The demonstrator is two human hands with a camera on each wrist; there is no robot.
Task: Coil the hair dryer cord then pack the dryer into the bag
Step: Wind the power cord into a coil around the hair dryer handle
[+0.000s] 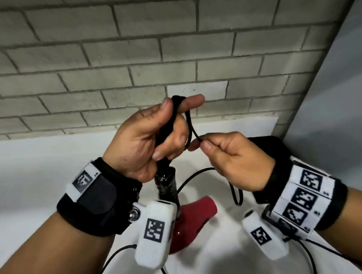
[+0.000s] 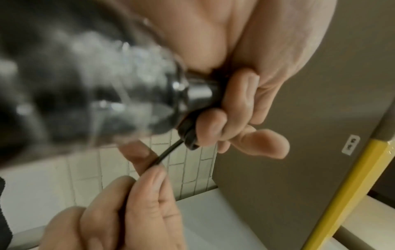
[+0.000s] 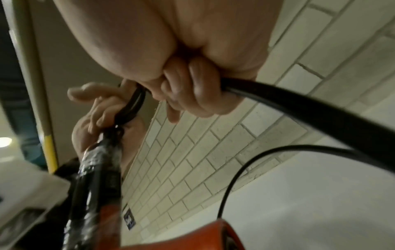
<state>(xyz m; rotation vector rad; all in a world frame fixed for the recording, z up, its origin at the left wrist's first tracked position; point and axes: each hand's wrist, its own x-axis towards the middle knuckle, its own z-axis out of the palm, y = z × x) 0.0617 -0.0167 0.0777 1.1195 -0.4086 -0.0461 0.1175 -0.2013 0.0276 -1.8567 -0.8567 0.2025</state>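
The hair dryer hangs nose-down over the white table, its red body (image 1: 192, 215) below a black handle (image 1: 165, 184). My left hand (image 1: 173, 118) grips several loops of the black cord (image 1: 191, 124) just above the handle's end. My right hand (image 1: 199, 142) pinches the cord between thumb and forefinger, close to the left hand's fingers. In the right wrist view the cord (image 3: 299, 116) runs out of my curled right fingers (image 3: 190, 88) and down to the table, with the left hand (image 3: 102, 108) and handle (image 3: 94, 177) behind. The left wrist view shows the blurred handle (image 2: 89, 94) against my left fingers (image 2: 235, 116). No bag shows.
Slack cord (image 1: 235, 194) lies in a loop on the white table (image 1: 33, 172) under my hands. A grey brick wall (image 1: 111, 57) stands close behind. A grey panel (image 1: 338, 90) closes off the right side, with a yellow post (image 2: 350, 194) and a wall socket (image 2: 350, 143) beside it.
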